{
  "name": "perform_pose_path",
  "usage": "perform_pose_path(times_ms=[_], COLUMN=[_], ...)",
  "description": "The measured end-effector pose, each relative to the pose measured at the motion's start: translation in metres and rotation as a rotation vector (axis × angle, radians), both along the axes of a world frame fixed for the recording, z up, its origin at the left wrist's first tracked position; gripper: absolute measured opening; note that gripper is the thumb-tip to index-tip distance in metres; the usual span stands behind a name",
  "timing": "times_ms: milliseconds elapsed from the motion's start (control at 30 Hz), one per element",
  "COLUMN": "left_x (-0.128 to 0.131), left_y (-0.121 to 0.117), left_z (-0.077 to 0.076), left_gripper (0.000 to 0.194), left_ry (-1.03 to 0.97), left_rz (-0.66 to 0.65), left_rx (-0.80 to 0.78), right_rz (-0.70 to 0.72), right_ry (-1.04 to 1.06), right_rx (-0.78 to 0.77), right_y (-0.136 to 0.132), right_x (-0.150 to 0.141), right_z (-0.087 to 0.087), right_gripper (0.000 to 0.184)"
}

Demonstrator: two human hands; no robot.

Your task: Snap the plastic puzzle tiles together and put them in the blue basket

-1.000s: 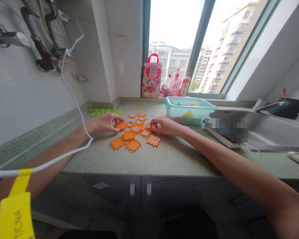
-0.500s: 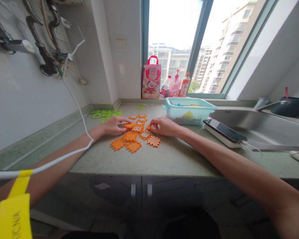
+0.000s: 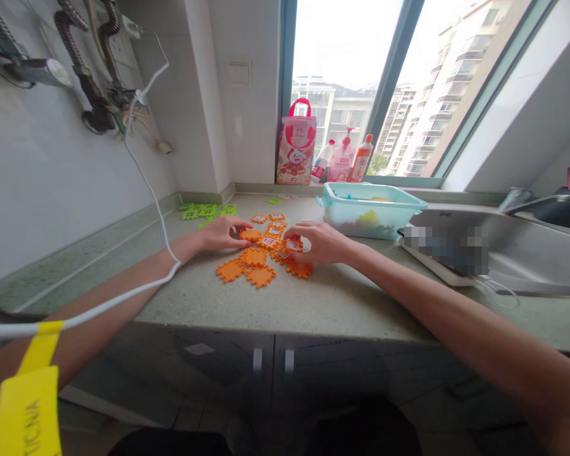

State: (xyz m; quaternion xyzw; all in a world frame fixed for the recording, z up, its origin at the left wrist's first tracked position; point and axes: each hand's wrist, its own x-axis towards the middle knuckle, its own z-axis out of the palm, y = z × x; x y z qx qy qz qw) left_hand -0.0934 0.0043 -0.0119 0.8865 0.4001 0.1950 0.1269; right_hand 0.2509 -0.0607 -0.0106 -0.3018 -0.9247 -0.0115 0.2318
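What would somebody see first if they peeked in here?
Probably the bright orange pieces on the counter, where the left hand and the right hand each hold one. Next might come the pink bag by the window, and the yellow tag at the picture's bottom left.

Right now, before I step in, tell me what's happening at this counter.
A person's left hand pinches a plain orange interlocking tile, while the right hand holds an orange tile with a white printed face. More orange tiles lie loosely spread between and in front of the hands. Green tiles lie toward the back left, and a light-blue plastic tub stands to the right.
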Motion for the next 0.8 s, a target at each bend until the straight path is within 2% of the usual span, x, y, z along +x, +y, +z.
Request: perform_pose_path(times_ms=[133, 300, 467, 800], left_x=[-0.0011, 0.0001, 0.0006, -0.0011], left_y=[-0.0038, -0.0071, -0.0090, -0.0081], left_z=[0.0053, 0.0074, 0.0087, 0.0084], left_gripper=[0.066, 0.064, 0.074, 0.067], left_ry=[0.051, 0.053, 0.051, 0.090], left_rz=[0.006, 0.027, 0.012, 0.025], left_rx=[0.002, -0.028, -0.034, 0.013], right_rz=[0.047, 0.000, -0.040, -0.068], right_ry=[-0.041, -0.069, -0.090, -0.100], right_rx=[-0.086, -0.148, -0.141, -0.111], right_y=[-0.0034, -0.0067, -0.0106, -0.0109], right_x=[-0.0049, -0.0057, -0.0085, -0.0090], right_z=[-0.0025, 0.0019, 0.0053, 0.0038], right_gripper=[0.028, 0.043, 0.032, 0.031])
